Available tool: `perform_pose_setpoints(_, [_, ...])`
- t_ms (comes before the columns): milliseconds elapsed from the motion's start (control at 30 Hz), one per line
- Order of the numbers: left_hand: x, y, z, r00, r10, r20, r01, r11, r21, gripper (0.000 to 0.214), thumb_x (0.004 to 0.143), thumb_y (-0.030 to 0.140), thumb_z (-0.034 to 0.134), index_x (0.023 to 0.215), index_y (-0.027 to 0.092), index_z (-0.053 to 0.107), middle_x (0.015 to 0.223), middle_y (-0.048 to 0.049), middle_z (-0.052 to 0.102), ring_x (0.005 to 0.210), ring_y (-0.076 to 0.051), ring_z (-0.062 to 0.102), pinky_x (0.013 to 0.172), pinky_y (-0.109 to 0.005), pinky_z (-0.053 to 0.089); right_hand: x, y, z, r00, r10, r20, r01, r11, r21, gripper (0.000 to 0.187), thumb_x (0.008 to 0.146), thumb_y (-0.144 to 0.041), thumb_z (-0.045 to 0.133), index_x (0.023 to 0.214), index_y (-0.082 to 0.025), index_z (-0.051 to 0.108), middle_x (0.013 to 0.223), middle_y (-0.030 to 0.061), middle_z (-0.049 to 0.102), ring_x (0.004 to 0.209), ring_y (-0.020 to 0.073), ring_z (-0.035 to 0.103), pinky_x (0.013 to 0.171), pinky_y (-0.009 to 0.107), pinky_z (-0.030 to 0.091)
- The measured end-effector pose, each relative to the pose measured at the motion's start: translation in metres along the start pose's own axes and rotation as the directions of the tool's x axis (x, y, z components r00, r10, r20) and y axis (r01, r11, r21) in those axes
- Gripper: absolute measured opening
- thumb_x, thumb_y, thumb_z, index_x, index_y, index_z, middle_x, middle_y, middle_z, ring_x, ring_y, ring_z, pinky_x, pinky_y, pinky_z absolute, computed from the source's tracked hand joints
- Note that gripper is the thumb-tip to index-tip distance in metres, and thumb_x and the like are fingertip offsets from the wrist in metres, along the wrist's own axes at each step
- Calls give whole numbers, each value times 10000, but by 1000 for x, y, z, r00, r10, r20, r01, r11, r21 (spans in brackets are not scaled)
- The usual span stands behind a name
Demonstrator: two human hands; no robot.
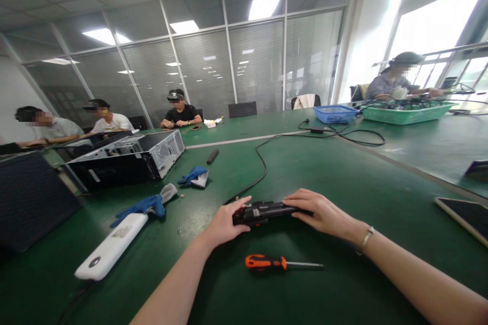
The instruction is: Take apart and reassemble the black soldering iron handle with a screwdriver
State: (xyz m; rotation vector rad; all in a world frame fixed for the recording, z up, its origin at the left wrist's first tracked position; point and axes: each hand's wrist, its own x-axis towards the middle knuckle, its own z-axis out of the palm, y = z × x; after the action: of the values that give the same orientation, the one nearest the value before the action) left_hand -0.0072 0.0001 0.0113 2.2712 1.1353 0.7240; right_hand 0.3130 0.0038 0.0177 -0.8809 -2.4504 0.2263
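A long black handheld device (267,211) with a small red spot on its near edge lies crosswise at the table's front. My left hand (227,221) grips its left end, thumb on the near side and fingers on the far side. Around its narrower right end close the fingers of my right hand (320,212). A black cord (263,162) runs from near the left end across the table; where it joins is hidden by my hand. Nearer to me lies an orange and black screwdriver (267,263), its shaft pointing right, touched by neither hand.
Left are a white power strip (112,246), blue-grey gloves (147,205), an open computer case (129,160) and a small dark bar (212,156). A blue basket (335,114) and a green basket (407,114) with cables stand far right; a phone (463,216) lies right. Several people sit around.
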Motion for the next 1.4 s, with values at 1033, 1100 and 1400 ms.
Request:
perform_pose_setpoints(1033, [3, -2, 3, 999, -53, 9, 53, 989, -136, 812, 734, 133, 749, 1450, 261, 387, 1264, -48, 649, 1153, -242, 610, 1043, -377, 428, -1, 12, 3, 990, 135, -46, -123, 972, 203, 344, 935, -395, 534, 1224, -248, 648, 1206, 84, 650, 1063, 224, 634, 954, 386, 516])
perform_pose_setpoints(1100, [3, -1, 3, 997, -64, 29, 69, 981, -181, 842, 752, 130, 733, 1478, 255, 326, 1206, -47, 682, 1113, -232, 634, 1025, -370, 438, -2, 15, 5, 992, 121, -46, -109, 973, 202, 335, 931, -379, 546, 1224, -252, 647, 1208, 85, 648, 1078, 225, 626, 967, 395, 510])
perform_pose_setpoints(1400, [3, 3, 0, 998, -58, 38, 64, 985, -159, 798, 761, 137, 721, 1463, 242, 357, 1196, -49, 686, 1127, -239, 627, 1032, -369, 427, -3, 19, 12, 992, 108, -65, -94, 979, 180, 331, 923, -350, 557, 1232, -264, 638, 1210, 87, 646, 1077, 227, 623, 962, 411, 515])
